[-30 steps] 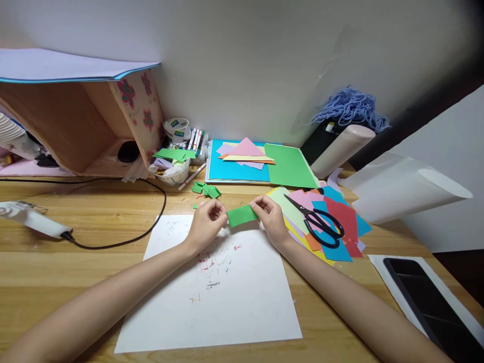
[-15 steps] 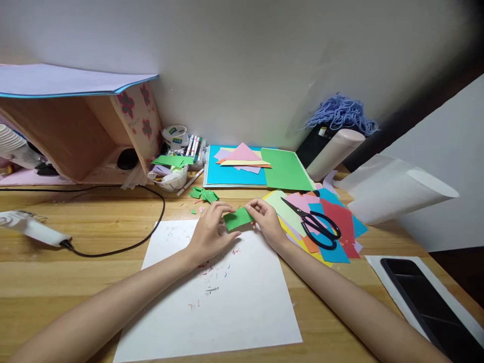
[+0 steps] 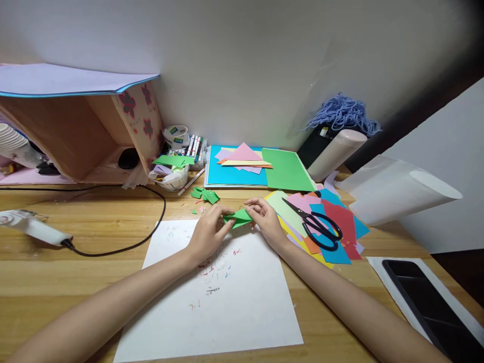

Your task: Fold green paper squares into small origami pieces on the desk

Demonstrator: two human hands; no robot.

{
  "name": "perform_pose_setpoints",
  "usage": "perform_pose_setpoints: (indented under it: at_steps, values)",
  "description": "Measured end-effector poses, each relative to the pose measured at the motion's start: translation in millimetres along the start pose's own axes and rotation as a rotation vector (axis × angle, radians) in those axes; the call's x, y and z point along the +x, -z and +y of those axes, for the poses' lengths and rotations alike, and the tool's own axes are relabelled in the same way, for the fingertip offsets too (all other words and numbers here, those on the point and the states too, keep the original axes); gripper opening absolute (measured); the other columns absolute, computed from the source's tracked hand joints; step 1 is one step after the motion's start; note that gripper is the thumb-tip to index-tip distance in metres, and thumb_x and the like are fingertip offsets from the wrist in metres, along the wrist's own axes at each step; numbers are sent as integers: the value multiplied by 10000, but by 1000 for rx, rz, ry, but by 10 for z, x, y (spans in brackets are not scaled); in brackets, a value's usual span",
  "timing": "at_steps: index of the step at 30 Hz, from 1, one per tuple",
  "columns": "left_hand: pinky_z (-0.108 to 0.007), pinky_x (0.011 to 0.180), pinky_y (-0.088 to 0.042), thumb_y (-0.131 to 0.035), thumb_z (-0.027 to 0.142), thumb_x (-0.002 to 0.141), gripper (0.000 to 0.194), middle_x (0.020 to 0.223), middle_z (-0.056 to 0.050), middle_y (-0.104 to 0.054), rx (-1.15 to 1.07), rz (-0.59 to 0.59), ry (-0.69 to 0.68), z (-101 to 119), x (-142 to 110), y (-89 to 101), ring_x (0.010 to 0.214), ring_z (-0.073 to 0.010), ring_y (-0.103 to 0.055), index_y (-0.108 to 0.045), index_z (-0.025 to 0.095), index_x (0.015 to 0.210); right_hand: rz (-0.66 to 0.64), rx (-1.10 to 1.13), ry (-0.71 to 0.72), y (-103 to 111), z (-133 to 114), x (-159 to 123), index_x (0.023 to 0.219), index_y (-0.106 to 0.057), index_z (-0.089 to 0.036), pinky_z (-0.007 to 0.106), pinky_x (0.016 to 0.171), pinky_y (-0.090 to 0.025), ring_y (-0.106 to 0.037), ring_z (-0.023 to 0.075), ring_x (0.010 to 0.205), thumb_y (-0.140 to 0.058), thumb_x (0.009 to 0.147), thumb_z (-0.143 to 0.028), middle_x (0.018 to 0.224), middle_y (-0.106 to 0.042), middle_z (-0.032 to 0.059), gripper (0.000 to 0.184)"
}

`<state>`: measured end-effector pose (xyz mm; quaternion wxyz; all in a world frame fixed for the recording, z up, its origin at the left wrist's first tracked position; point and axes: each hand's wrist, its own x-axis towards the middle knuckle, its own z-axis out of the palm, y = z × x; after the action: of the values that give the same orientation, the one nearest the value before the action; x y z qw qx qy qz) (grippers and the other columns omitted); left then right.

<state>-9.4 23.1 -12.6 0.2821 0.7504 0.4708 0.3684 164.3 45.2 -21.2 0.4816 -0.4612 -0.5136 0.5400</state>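
A small piece of green paper [image 3: 242, 219] is held between both hands, over the far edge of a large white sheet [image 3: 227, 317] marked with stray colour. My left hand [image 3: 209, 229] pinches its left end, the thumb pressing on the near side where the paper bends. At the other end, my right hand [image 3: 264, 219] grips the right edge between thumb and fingers. Just beyond my left hand lies a little heap of green paper pieces [image 3: 206, 194]. Black-handled scissors [image 3: 317, 224] rest on coloured paper scraps [image 3: 342, 222] to the right of my right hand.
A glue gun [image 3: 34, 229] with a black cord lies at the left, near an open box [image 3: 136, 116]. Behind are a basket of scraps [image 3: 172, 180], markers [image 3: 194, 146] and stacked coloured sheets [image 3: 289, 169]. A phone [image 3: 419, 297] sits at the right, a white paper roll [image 3: 401, 189] beyond it.
The green paper, flat before, is now bent along its length. My left thumb has moved up from below and closed onto it. My right hand has stayed about in place.
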Motion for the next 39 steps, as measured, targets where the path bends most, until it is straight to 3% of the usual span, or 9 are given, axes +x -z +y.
perform_pose_setpoints:
  at_steps: [7, 10, 17, 20, 25, 28, 31, 33, 39]
  values:
    - [-241, 576, -372, -431, 309, 882, 202, 672, 15, -505, -29, 110, 136, -31, 7, -2, 600, -110, -472, -487, 174, 743, -6, -50, 21, -4, 3, -13, 860, -517, -197, 218, 444, -388, -463, 89, 495, -503, 803, -483, 695, -518, -20, 292]
    - [-228, 534, -333, -440, 317, 873, 231, 604, 37, -423, -49, 175, 179, -40, 17, 2, 552, -99, -420, -431, 179, 688, -65, -70, 67, 0, 50, -12, 934, -480, -210, 222, 479, -395, -486, 104, 555, -566, 771, -475, 725, -527, -14, 323]
    - [-239, 635, -398, -466, 291, 856, 154, 770, 0, -518, -178, 239, 225, -61, 25, 0, 705, -127, -517, -474, 190, 972, 105, -428, 390, -23, 18, -92, 1066, -445, -280, 339, 715, -478, -503, 201, 936, -750, 623, -393, 1063, -468, 55, 550]
    - [-240, 638, -397, -467, 292, 854, 219, 766, 4, -507, -213, 242, 236, -62, 23, -2, 695, -127, -514, -455, 198, 1051, 72, -656, 552, -38, -33, -133, 952, -581, -273, 439, 870, -427, -459, 245, 1029, -769, 604, -383, 1066, -461, 60, 411]
    - [-260, 630, -396, -423, 244, 861, 289, 687, 26, -449, -114, 145, 235, -60, 5, -1, 629, -133, -476, -412, 199, 1146, -38, -822, 683, -9, -11, -121, 741, -660, -238, 415, 815, -431, -495, 221, 918, -653, 752, -204, 926, -593, 44, 36]
    - [-346, 752, -405, -485, 208, 810, 305, 886, -56, -508, 211, 139, 140, -41, -21, 22, 834, -203, -498, -465, 186, 1114, -245, -852, 751, 40, 42, -87, 793, -665, -221, 333, 695, -451, -541, 184, 791, -548, 832, -186, 804, -640, 42, 129]
    - [-412, 847, -366, -517, 211, 796, 135, 1023, -109, -496, 469, 146, -23, -8, -51, 61, 984, -263, -438, -553, 178, 921, -350, -879, 734, 82, 62, -69, 850, -665, -233, 318, 679, -453, -576, 181, 806, -463, 881, -208, 843, -663, 53, 206]
    - [-385, 821, -381, -504, 249, 822, 84, 949, -85, -536, 493, 75, -101, 11, -71, 81, 938, -243, -462, -550, 186, 854, -389, -891, 701, 99, 49, -65, 858, -665, -245, 334, 699, -454, -581, 191, 830, -449, 889, -249, 874, -668, 55, 218]
    - [-343, 759, -385, -507, 324, 844, 155, 931, -77, -601, 569, 124, -264, 41, -143, 73, 863, -220, -510, -565, 195, 908, -406, -773, 602, 113, 4, -38, 801, -652, -232, 373, 738, -447, -572, 203, 819, -471, 873, -321, 840, -660, 65, 215]
